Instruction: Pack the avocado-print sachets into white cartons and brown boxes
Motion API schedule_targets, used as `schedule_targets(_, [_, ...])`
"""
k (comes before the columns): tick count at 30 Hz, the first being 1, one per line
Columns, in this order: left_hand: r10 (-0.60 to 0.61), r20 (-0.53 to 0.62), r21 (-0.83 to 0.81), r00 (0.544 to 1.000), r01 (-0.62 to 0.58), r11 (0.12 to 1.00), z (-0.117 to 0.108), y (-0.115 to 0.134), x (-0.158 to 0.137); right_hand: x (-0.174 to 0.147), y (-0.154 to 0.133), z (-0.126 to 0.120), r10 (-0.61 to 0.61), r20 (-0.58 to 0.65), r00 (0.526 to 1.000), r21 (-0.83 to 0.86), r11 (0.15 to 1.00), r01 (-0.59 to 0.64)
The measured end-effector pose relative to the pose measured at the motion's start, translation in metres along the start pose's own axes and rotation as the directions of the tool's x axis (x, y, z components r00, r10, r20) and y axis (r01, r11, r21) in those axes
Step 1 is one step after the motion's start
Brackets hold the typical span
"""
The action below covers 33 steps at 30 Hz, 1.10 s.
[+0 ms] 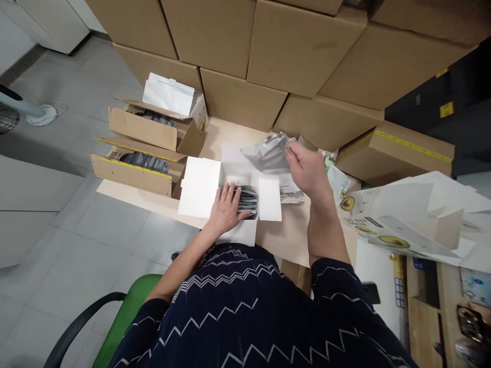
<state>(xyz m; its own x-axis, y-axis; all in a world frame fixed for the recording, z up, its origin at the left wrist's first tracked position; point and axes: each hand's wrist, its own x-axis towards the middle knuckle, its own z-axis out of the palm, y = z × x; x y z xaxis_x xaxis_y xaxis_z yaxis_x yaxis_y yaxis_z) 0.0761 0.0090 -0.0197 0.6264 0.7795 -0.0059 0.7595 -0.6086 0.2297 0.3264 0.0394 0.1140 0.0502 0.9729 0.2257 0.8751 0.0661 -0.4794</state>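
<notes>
A white box (pixel 199 189) stands with its flaps spread out on the table in front of my body. Inside it, several grey pouches (pixel 247 199) are packed upright in a row. My left hand (pixel 225 209) lies over their left end with its fingers spread, touching them. Above the box's right flap, my right hand (pixel 307 166) is closed on the corner of a silvery-grey pouch (pixel 268 152), which hangs tilted over the box's back part. More pouches (pixel 291 189) lie on the table beside that flap, partly hidden by my right hand and forearm.
Two open brown cartons (pixel 134 174) holding dark packets stand at the left. Stacked cardboard boxes (pixel 241 97) wall off the back. At the right are a closed carton (pixel 395 153) and flattened white boxes with avocado prints (pixel 402 220). A green chair (pixel 130 312) is behind me.
</notes>
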Motion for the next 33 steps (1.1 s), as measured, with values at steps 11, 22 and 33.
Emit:
schedule_targets(11, [-0.003, -0.001, 0.023, 1.0, 0.003, 1.0, -0.002, 0.001, 0.0, 0.052, -0.048, 0.039, -0.119, 0.413, 0.903, -0.333, 0.903, 0.272])
schedule_targets(22, [0.004, -0.014, 0.007, 1.0, -0.004, 1.0, 0.003, -0.001, -0.001, 0.027, -0.053, -0.011, -0.282, 0.141, 0.949, -0.138, 0.944, 0.301])
schedule_targets(33, [0.008, -0.059, 0.007, 0.998, -0.008, 1.0, 0.005, -0.001, -0.001, 0.038, -0.04, 0.077, -0.094, 0.66, 0.745, -0.133, 0.962, 0.239])
